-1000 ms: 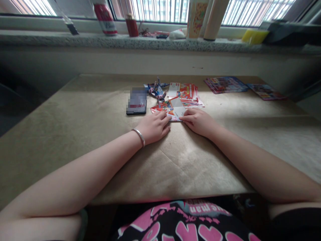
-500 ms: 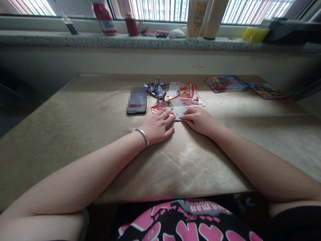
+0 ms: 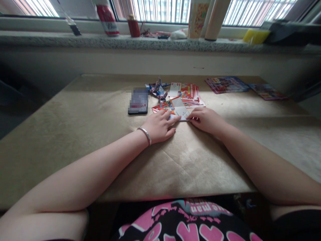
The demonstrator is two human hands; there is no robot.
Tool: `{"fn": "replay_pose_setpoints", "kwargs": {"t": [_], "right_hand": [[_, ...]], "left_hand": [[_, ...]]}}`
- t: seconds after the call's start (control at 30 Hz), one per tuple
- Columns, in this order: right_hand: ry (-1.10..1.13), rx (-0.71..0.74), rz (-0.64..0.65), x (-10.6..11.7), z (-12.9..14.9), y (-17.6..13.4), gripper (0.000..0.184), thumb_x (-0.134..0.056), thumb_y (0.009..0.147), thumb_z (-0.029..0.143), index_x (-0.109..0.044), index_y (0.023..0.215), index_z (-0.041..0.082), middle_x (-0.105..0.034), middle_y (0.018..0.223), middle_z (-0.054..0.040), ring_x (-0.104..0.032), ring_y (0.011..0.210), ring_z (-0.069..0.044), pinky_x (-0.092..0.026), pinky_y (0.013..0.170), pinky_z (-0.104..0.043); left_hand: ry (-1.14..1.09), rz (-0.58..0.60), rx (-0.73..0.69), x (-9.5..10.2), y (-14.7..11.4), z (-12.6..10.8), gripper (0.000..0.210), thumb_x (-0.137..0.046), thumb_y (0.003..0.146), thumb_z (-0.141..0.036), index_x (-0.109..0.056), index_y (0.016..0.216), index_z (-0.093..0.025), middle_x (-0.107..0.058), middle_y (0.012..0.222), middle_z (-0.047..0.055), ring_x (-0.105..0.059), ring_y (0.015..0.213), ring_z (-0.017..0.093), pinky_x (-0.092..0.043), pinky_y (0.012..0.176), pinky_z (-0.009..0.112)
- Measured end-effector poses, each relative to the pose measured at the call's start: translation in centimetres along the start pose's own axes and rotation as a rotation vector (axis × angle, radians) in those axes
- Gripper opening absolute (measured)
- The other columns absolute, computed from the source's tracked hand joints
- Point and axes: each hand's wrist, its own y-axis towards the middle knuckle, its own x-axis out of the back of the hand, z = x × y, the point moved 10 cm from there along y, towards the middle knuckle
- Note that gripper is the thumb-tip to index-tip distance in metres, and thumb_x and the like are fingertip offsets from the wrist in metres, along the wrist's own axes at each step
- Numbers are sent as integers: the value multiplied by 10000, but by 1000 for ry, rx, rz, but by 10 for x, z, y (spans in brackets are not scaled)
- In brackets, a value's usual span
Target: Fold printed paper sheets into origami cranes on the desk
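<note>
A sheet of colourful printed paper [image 3: 178, 106], partly folded with a white and grey side showing, lies on the table in front of me. My left hand [image 3: 160, 128], with a silver bangle at its wrist, rests flat on the paper's near left part, its fingers spread and index finger stretched along the near edge. At the near right corner, my right hand [image 3: 207, 119] has thumb and fingers pinched together on the paper. Just behind the sheet sits a blue folded-paper piece [image 3: 159, 91] with pointed tips. A stack of red printed sheets [image 3: 189, 92] is beside it.
A dark phone [image 3: 138, 101] lies left of the paper. Glossy printed sheets [image 3: 227, 84] and another small pile [image 3: 269, 91] are at the back right. The stone windowsill [image 3: 150, 44] holds a red-and-white can [image 3: 108, 20], a red container [image 3: 133, 26] and a yellow block [image 3: 257, 36].
My right hand has slid a little to the right along the paper's near edge. My left index finger reaches further right, while the left palm stays nearly in place.
</note>
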Motion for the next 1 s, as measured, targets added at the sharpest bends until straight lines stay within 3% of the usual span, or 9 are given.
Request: {"fn": "replay_pose_setpoints", "kwargs": {"t": [0.3,0.47,0.57,0.67,0.77,1.0], "right_hand": [[-14,-27,59,-3,-3,0,235,-578,839,163,-785,937,218,-728,935,-71,-652,823,-186,-499,776,-311],[-34,-123,175,1,-18,-5,253,-559,834,181,-780,940,241,-739,929,-37,-643,755,-165,-484,702,-288],[-4,-196,140,8,-29,-7,248,-567,829,191,-776,956,237,-740,938,-43,-640,736,-165,-490,691,-293],[22,-99,55,12,-17,-4,278,-527,859,180,-771,989,218,-737,998,-63,-654,893,-192,-503,811,-312],[-11,-6,76,5,-1,-2,317,-504,858,142,-773,1004,226,-739,1020,-59,-648,966,-203,-493,894,-336],[-31,-64,131,-3,-3,-2,353,-521,817,90,-785,992,245,-736,1018,-51,-656,931,-201,-509,858,-331]], "left_hand": [[-3,56,21,-1,1,0,539,-394,975,-518,-451,1462,-293,-559,1297,109,-495,1189,283,-371,1021,385],[18,65,35,-1,0,1,537,-365,979,-536,-438,1466,-322,-542,1312,104,-497,1190,279,-378,1005,375],[24,72,36,-1,0,1,545,-364,975,-542,-435,1469,-320,-539,1314,118,-511,1168,289,-389,990,385],[23,75,30,0,1,0,549,-364,976,-540,-432,1472,-313,-544,1306,122,-516,1159,292,-395,981,386],[25,74,24,0,1,-1,550,-362,977,-538,-435,1471,-307,-543,1307,127,-515,1163,297,-397,978,388],[16,73,36,1,1,0,540,-378,972,-538,-442,1462,-321,-543,1299,114,-518,1154,291,-407,959,383]]}}
